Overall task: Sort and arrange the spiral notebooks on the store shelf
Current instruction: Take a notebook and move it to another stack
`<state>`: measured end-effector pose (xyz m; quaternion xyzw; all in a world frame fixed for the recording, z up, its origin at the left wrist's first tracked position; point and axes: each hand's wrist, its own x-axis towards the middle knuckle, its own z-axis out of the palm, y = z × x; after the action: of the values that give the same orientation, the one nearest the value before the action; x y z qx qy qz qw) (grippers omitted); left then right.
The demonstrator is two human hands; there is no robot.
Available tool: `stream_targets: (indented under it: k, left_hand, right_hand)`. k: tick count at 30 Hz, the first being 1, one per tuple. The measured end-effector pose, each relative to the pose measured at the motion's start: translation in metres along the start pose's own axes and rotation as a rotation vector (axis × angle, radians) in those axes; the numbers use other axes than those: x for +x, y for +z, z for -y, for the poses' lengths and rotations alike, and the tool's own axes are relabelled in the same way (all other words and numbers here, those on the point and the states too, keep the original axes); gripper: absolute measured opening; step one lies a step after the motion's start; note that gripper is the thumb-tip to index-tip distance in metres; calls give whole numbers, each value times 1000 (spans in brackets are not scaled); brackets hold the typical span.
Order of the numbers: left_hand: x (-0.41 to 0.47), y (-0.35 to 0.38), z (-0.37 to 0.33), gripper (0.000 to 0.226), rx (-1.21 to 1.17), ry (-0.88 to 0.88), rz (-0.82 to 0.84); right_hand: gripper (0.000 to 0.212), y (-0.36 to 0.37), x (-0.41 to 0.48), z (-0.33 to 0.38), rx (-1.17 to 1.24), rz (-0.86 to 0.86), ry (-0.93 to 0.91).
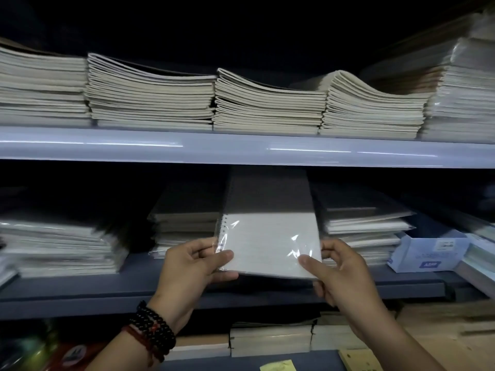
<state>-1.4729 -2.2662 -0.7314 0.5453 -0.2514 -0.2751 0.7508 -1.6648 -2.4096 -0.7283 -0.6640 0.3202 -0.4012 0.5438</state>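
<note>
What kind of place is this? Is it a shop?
Most likely a stationery shop. The long shelf carries many stacks of matching notebooks, and the spiral notebook that the left hand and right hand hold is sealed in clear plastic, like new goods.

Top shelf is packed, notebook stacks side by side along it; lower shelf carries wrapped stacks, box at the right.

I find no legible text. The white box on the shelf bears a blue label and fine print; a round badge at lower left bears a mark, all blurred.
</note>
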Motion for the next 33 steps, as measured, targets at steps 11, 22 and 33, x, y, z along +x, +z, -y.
stream_targets:
  k: [11,22,33]
  left_hand:
    - [5,-127,-71,18,90,210,-364]
    - [16,-256,-114,30,460,376,-660]
    - [82,-313,-119,20,609,165,-828]
  right_hand:
    - [26,159,11,25,130,221,-56]
    - [50,315,8,49,-26,366,-150]
    - [49,384,28,50,-579,457,-282]
